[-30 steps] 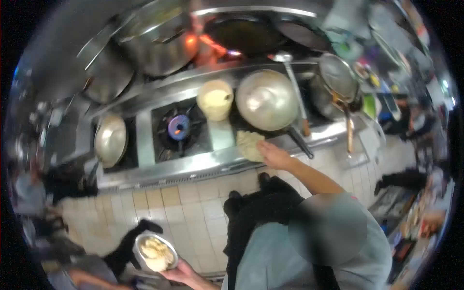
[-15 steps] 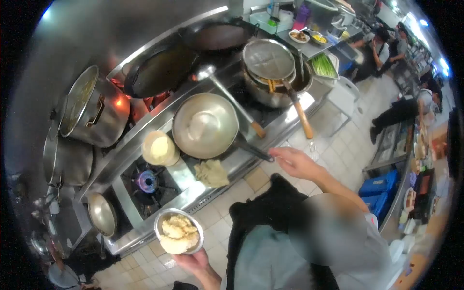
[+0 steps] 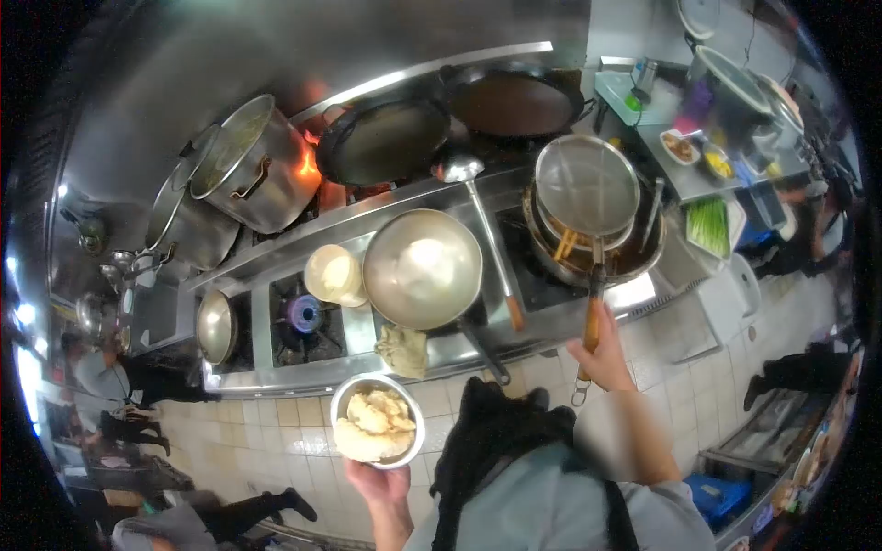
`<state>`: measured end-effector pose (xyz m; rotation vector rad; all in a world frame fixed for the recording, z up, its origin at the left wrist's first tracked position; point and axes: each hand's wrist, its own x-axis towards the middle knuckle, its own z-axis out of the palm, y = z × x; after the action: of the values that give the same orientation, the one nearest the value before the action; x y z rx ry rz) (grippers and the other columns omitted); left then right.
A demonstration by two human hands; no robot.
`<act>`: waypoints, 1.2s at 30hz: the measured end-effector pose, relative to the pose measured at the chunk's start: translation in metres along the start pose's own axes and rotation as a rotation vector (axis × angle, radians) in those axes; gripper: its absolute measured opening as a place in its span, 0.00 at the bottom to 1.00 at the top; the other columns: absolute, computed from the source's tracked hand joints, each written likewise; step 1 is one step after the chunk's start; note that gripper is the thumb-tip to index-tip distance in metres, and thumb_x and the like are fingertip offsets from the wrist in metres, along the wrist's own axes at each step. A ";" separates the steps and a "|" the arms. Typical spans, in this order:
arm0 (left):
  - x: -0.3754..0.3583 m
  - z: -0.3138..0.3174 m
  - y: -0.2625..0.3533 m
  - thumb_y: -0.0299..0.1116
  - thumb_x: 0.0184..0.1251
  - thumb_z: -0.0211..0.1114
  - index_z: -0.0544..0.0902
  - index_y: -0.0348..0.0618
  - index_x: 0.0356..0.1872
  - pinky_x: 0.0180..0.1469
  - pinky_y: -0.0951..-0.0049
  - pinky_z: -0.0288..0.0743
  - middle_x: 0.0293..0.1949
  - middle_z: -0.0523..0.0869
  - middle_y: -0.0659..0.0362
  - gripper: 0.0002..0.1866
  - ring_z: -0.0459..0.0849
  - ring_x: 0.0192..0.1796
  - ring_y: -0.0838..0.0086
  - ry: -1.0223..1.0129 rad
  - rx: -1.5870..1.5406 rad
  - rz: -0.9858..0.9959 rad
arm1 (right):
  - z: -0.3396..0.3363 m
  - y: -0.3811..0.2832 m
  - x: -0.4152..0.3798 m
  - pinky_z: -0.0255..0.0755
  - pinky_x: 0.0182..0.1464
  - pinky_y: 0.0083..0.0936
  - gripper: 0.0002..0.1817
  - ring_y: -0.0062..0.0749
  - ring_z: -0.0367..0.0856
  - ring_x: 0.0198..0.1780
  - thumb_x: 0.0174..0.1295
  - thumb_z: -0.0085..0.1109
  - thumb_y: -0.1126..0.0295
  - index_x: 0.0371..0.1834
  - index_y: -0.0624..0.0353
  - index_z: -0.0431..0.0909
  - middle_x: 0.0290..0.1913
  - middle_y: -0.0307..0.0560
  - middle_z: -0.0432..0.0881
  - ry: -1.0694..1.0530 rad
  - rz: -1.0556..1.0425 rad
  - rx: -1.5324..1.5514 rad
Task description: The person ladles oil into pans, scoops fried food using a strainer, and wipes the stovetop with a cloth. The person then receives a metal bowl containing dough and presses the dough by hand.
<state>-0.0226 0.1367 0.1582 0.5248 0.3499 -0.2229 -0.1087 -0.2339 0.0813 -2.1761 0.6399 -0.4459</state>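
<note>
My left hand (image 3: 378, 482) holds a round metal bowl (image 3: 416, 432) from below, at its near side. Pale, battered-looking food pieces (image 3: 377, 424) fill much of the bowl. My right hand (image 3: 604, 354) is closed around the wooden handle (image 3: 593, 321) of a round mesh strainer (image 3: 588, 184). That strainer rests over a wide pot (image 3: 646, 262) with dark liquid and a few wooden sticks. Left of it, a ladle (image 3: 487, 234) with a wooden end lies across the stove. An empty-looking wok (image 3: 423, 271) sits beside the ladle, its black handle pointing toward me.
A lit burner (image 3: 304, 314) shows blue flame on the left. Flames (image 3: 310, 161) rise near a tall stockpot (image 3: 276, 188). Two dark pans (image 3: 386, 138) stand behind. A tub (image 3: 334, 277), folded cloth (image 3: 401, 350) and green vegetables (image 3: 707, 225) are around. Other people work at both sides.
My right hand has left the area by the wok's handle and moved right onto the strainer's handle. The view has turned; my left hand still holds the bowl.
</note>
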 end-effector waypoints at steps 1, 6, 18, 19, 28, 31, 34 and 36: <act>0.002 -0.001 -0.002 0.47 0.75 0.45 0.64 0.38 0.68 0.61 0.50 0.77 0.65 0.72 0.46 0.28 0.76 0.63 0.53 0.004 0.002 -0.008 | 0.001 0.000 0.001 0.50 0.73 0.41 0.46 0.59 0.53 0.74 0.55 0.68 0.65 0.73 0.66 0.51 0.72 0.69 0.54 0.001 0.003 0.005; 0.033 0.026 -0.022 0.47 0.75 0.46 0.64 0.39 0.68 0.64 0.50 0.73 0.66 0.71 0.46 0.28 0.74 0.64 0.53 -0.044 -0.002 -0.109 | -0.033 0.010 0.013 0.53 0.73 0.39 0.47 0.60 0.56 0.72 0.51 0.61 0.76 0.75 0.65 0.47 0.70 0.70 0.57 -0.113 0.060 0.006; 0.088 0.110 -0.110 0.54 0.77 0.42 0.63 0.42 0.69 0.69 0.56 0.67 0.68 0.69 0.51 0.31 0.71 0.68 0.58 -0.182 0.108 -0.218 | -0.164 0.083 0.068 0.67 0.62 0.40 0.42 0.63 0.73 0.59 0.52 0.56 0.77 0.74 0.60 0.51 0.56 0.72 0.74 -0.260 0.122 -0.247; 0.089 0.118 -0.121 0.54 0.77 0.42 0.63 0.42 0.69 0.69 0.56 0.68 0.68 0.69 0.51 0.31 0.71 0.68 0.58 -0.209 0.107 -0.213 | -0.171 0.082 0.074 0.68 0.60 0.41 0.42 0.63 0.75 0.56 0.53 0.59 0.74 0.74 0.60 0.52 0.53 0.71 0.76 -0.301 0.160 -0.266; 0.095 0.172 -0.207 0.56 0.75 0.44 0.63 0.46 0.71 0.70 0.54 0.64 0.69 0.68 0.54 0.32 0.69 0.69 0.59 -0.164 0.095 -0.168 | -0.233 0.122 0.145 0.79 0.42 0.23 0.32 0.24 0.82 0.43 0.59 0.66 0.72 0.68 0.63 0.66 0.51 0.52 0.82 -0.448 -0.008 0.092; 0.102 0.190 -0.222 0.54 0.78 0.40 0.60 0.46 0.72 0.69 0.55 0.65 0.69 0.68 0.54 0.30 0.69 0.69 0.59 -0.160 0.181 -0.118 | -0.232 0.085 0.195 0.78 0.42 0.23 0.26 0.25 0.81 0.40 0.59 0.65 0.72 0.62 0.64 0.72 0.50 0.49 0.82 -0.398 -0.143 0.049; 0.117 0.199 -0.229 0.54 0.79 0.37 0.60 0.45 0.71 0.69 0.54 0.65 0.68 0.69 0.54 0.30 0.69 0.68 0.59 -0.237 0.199 -0.160 | -0.206 0.009 0.234 0.77 0.41 0.22 0.21 0.28 0.82 0.39 0.60 0.64 0.73 0.58 0.64 0.76 0.46 0.49 0.82 -0.406 -0.297 0.013; 0.130 0.201 -0.236 0.54 0.79 0.37 0.60 0.44 0.71 0.69 0.55 0.66 0.68 0.69 0.54 0.30 0.70 0.68 0.59 -0.220 0.194 -0.177 | -0.177 -0.028 0.250 0.77 0.43 0.26 0.21 0.38 0.83 0.40 0.60 0.64 0.70 0.57 0.63 0.76 0.48 0.53 0.81 -0.484 -0.447 -0.014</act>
<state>0.0811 -0.1831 0.1648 0.6543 0.1603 -0.4853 0.0121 -0.4706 0.2369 -2.3186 -0.1114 -0.1249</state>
